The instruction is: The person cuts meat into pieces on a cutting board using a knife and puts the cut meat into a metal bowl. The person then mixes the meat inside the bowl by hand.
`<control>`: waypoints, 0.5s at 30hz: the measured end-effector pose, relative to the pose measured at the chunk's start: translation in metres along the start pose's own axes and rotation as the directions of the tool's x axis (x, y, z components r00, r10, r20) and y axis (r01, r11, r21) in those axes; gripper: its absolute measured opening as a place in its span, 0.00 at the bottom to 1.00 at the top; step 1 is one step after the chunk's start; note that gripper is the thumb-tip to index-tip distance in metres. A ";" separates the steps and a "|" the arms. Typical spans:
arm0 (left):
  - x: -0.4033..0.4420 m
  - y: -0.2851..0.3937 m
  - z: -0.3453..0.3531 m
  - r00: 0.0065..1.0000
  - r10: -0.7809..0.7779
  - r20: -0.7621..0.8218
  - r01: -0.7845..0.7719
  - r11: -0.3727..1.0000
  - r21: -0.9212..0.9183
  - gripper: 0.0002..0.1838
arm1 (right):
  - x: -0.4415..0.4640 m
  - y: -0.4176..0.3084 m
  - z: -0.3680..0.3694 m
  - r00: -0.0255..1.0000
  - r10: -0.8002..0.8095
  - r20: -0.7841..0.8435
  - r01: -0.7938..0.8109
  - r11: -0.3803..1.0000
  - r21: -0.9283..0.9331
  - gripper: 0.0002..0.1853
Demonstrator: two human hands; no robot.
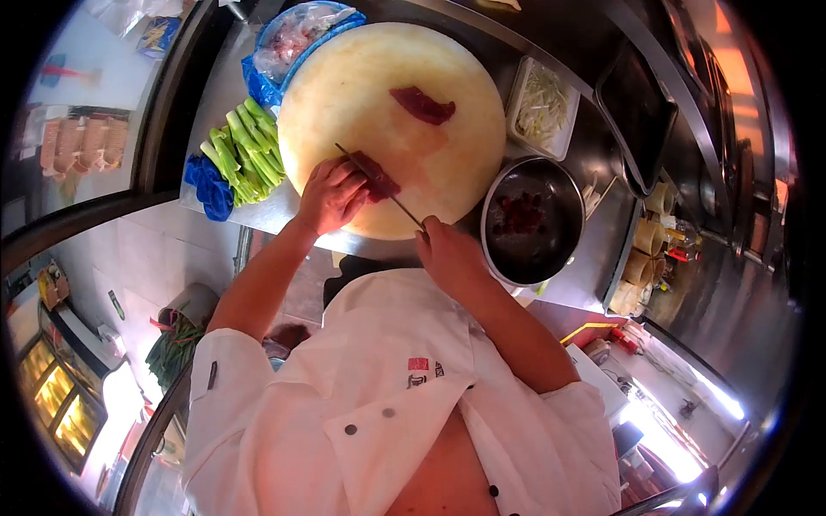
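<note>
One dark red, oblong piece of raw meat lies on the near half of the round, cream-coloured chopping board. One thin, dark metal knife crosses it, edge-on to me; I can't tell how deep the blade sits. The left hand has its fingers curled, bunched together and resting against the meat, while the right hand has its fingers wrapped round the knife's handle. A second dark red strip of meat lies towards the board's far side.

Right of the board are one round metal bowl with several dark red pieces, too clumped to count, and, farther back, one white rectangular tray of pale shreds. Left of it, on the grey metal tabletop, sit one bundle of green stalks, one crumpled blue plastic bag and one blue-lined tub.
</note>
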State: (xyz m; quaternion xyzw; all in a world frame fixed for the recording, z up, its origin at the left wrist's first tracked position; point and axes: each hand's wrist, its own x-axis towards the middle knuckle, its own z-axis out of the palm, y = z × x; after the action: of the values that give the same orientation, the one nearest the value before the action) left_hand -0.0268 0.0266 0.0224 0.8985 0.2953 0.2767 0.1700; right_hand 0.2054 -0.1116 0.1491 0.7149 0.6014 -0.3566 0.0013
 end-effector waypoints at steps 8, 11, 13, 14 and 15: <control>0.005 0.000 -0.001 1.000 -0.004 0.027 0.004 1.000 -0.010 0.16 | 0.019 0.012 0.026 0.998 -0.034 -0.044 0.036 0.998 0.057 0.14; 0.003 -0.001 0.001 0.999 -0.007 0.034 0.008 1.000 -0.019 0.16 | 0.040 0.000 0.023 0.998 -0.051 -0.038 0.054 0.997 0.062 0.13; 0.003 -0.002 0.003 0.999 -0.012 0.043 0.012 1.000 -0.015 0.17 | 0.059 -0.007 0.025 0.997 -0.070 -0.045 0.073 0.995 0.073 0.13; 0.004 -0.002 0.003 1.000 -0.002 0.028 0.003 1.000 -0.012 0.17 | 0.068 -0.008 0.033 0.989 -0.109 -0.102 0.116 0.990 0.073 0.13; 0.003 -0.002 0.003 1.000 0.008 0.014 -0.008 1.000 -0.010 0.17 | 0.073 -0.009 0.036 0.977 -0.145 -0.159 0.158 0.985 0.072 0.12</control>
State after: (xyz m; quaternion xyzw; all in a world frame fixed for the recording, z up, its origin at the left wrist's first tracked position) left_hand -0.0236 0.0293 0.0206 0.9008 0.2891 0.2724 0.1755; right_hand 0.1816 -0.0620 0.0890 0.6916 0.6369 -0.3249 -0.1022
